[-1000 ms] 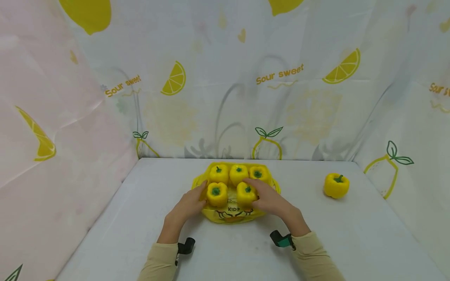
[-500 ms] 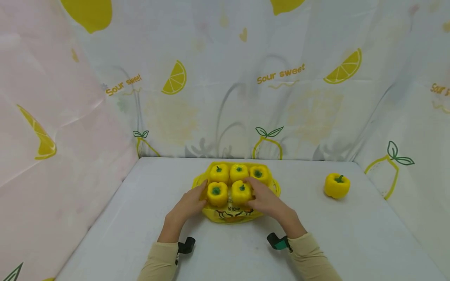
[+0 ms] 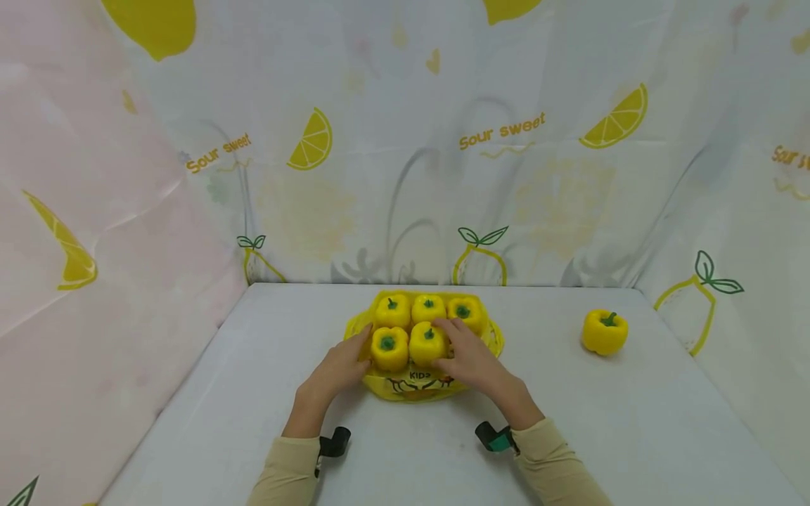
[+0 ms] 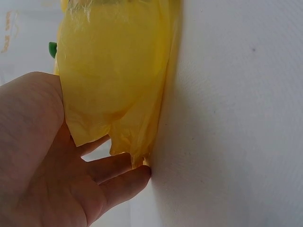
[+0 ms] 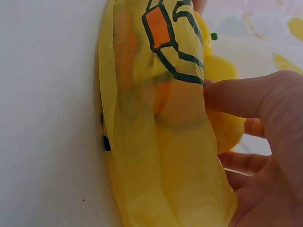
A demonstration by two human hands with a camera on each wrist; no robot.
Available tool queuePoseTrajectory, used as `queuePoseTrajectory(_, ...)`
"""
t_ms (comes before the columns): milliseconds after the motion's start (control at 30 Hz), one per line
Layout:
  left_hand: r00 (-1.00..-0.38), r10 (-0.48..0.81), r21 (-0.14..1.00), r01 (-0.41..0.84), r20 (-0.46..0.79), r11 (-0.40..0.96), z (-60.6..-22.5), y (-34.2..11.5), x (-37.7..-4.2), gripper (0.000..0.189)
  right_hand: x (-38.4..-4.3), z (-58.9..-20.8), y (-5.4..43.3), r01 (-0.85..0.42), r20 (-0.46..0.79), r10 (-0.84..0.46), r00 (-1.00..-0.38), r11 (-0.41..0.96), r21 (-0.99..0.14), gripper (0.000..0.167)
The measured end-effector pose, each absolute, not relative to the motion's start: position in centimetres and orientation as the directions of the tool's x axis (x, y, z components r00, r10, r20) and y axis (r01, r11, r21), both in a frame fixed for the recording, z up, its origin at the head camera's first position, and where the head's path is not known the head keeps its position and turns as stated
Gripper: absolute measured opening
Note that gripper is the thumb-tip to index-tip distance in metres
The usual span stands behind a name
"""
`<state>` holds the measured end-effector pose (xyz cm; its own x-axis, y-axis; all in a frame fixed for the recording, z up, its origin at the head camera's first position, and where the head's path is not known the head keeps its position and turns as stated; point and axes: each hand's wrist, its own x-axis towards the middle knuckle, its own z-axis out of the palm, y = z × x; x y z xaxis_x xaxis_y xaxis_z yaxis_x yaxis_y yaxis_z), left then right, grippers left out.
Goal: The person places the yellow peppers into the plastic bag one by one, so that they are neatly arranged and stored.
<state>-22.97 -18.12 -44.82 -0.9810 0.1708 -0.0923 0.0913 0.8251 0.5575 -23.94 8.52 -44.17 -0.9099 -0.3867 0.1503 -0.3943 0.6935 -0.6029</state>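
Note:
A yellow plastic bag point(image 3: 411, 388), printed with "KIDS" lettering, lies flat at the table's middle with yellow bell peppers in two rows on it. Three are at the back; in front sit a left pepper point(image 3: 389, 350) and a right pepper point(image 3: 427, 344). My right hand point(image 3: 471, 358) grips the front right pepper from its right side, thumb toward me and fingers behind. My left hand point(image 3: 338, 367) rests at the bag's left end, beside the front left pepper. In the left wrist view its fingers point(image 4: 120, 187) extend loosely along the bag's edge, some partly hidden by the film.
One more yellow bell pepper point(image 3: 605, 332) stands alone on the right of the white table point(image 3: 405, 457). A lemon-patterned cloth point(image 3: 380, 176) rises behind the table and along both sides.
My right hand has shifted the front right pepper leftward and slightly back, right up to the front left pepper. The left hand has stayed in place.

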Motion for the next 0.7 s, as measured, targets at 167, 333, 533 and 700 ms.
queuePoseTrajectory(167, -0.98, 0.174, 0.555, 0.095, -0.092, 0.826, -44.8, -18.1, -23.1, 0.071, -24.0, -44.2, 8.6, -0.402, 0.157, -0.391, -0.907, 0.691, -0.601, 0.066)
queuePoseTrajectory(333, -0.981, 0.174, 0.553, 0.097, -0.089, 0.827, -44.8, -18.1, -23.1, 0.071, -23.9, -43.9, 8.9, -0.382, 0.121, -0.39, -0.913, 0.71, -0.592, 0.068)
queuePoseTrajectory(533, -0.981, 0.172, 0.561, 0.09, -0.094, 0.823, -44.6, -18.1, -22.9, 0.071, -23.9, -42.5, 10.2, -0.362, 0.105, -0.376, -0.921, 0.722, -0.59, 0.067)
queuePoseTrajectory(700, -0.98, 0.176, 0.559, 0.095, -0.092, 0.824, -44.5, -18.0, -22.8, 0.071, -24.2, -41.5, 12.2, -0.354, 0.134, -0.35, -0.927, 0.698, -0.623, 0.061)
